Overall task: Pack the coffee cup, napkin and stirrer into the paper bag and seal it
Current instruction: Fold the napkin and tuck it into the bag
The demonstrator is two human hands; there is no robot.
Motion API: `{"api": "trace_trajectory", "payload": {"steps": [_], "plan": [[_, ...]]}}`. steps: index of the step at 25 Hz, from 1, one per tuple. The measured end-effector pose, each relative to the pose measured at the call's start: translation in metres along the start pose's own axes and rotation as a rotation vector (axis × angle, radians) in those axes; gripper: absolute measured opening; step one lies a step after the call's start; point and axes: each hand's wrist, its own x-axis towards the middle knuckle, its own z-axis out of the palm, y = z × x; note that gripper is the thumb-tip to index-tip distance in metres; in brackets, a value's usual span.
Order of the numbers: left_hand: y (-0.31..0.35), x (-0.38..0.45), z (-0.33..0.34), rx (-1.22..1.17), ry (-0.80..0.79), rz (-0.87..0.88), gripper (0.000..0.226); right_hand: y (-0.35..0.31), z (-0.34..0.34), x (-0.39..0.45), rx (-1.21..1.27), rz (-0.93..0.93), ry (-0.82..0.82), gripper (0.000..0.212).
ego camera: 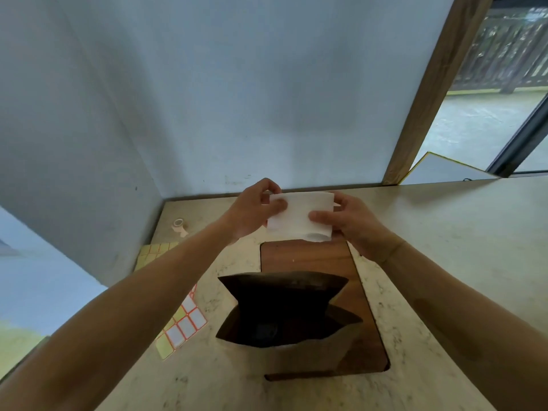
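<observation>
A folded white napkin [298, 216] is held in the air above the far end of the wooden board. My left hand [255, 210] pinches its left edge and my right hand [350, 219] grips its right side. Nearer to me stands a brown paper bag [296, 351], upright with its mouth wide open. Deep inside the bag a dark round shape, likely the coffee cup lid [267, 330], shows dimly. No stirrer is visible.
The bag stands on a dark wooden board [305, 256] set on a pale marbled table [444, 247]. Sheets of sticker labels [184, 324] lie to the left, and a small roll of tape [179, 225] sits near the left wall. White walls close off the back and left.
</observation>
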Motion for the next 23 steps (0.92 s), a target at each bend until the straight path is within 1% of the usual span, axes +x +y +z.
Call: {"api": "trace_trajectory", "payload": {"steps": [3,6,10,13,14,16,18,19,20,21,22,23], "plan": [[-0.001,-0.021,-0.001,-0.051,0.053,0.018,0.014,-0.004,0.006,-0.013,-0.017,-0.038,0.005,0.034],[-0.003,-0.036,-0.003,-0.083,0.045,-0.001,0.025,-0.004,0.011,-0.02,-0.04,-0.047,0.03,0.034],[-0.001,-0.048,-0.003,-0.036,0.023,0.018,0.035,-0.003,0.012,-0.031,-0.093,-0.057,0.004,0.036],[0.002,-0.057,0.002,0.008,0.003,0.039,0.037,-0.004,0.011,-0.038,-0.173,-0.091,-0.019,0.029],[0.002,-0.06,0.004,0.054,0.015,0.05,0.038,-0.005,0.012,-0.041,-0.198,-0.104,-0.015,0.026],[0.002,-0.068,0.005,0.227,0.111,0.101,0.038,-0.007,0.012,-0.049,-0.257,-0.138,0.015,0.018],[0.0,-0.082,-0.001,0.363,0.241,0.164,0.033,-0.009,0.014,-0.06,-0.399,-0.191,0.045,0.015],[0.0,-0.09,-0.006,0.403,0.255,0.195,0.026,-0.01,0.017,-0.066,-0.507,-0.224,0.05,0.015],[0.0,-0.099,-0.011,0.438,0.2,0.218,0.019,-0.01,0.021,-0.072,-0.623,-0.253,0.048,0.014],[0.001,-0.107,-0.015,0.474,0.081,0.222,0.012,-0.011,0.026,-0.077,-0.726,-0.269,0.035,0.013],[0.002,-0.116,-0.017,0.519,-0.072,0.202,0.008,-0.01,0.032,-0.081,-0.805,-0.275,0.005,0.013],[0.003,-0.122,-0.017,0.602,-0.214,0.17,0.008,-0.01,0.038,-0.083,-0.87,-0.269,-0.035,0.013]]}}
